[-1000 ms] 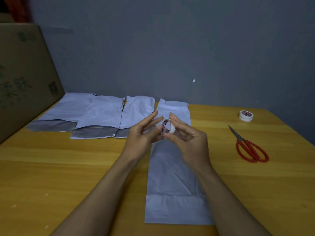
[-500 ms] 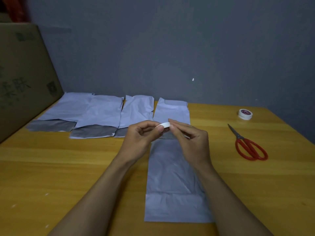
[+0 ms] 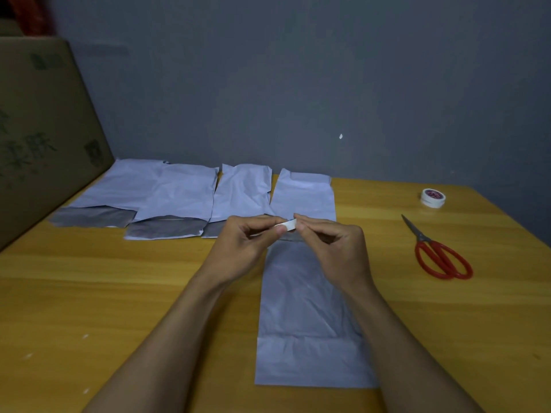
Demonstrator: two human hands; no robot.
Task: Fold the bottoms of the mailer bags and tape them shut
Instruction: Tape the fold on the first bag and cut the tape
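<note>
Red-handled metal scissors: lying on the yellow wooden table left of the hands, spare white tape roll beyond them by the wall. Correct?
Not quite. The head view shows the red-handled metal scissors lying on the yellow wooden table right of the left hand and right hand, which pinch a small white tape roll. The spare white tape roll does sit beyond them by the wall.

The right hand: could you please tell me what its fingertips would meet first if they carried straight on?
Most likely the small white tape roll that the left hand pinches; the right hand may already touch it.
</note>
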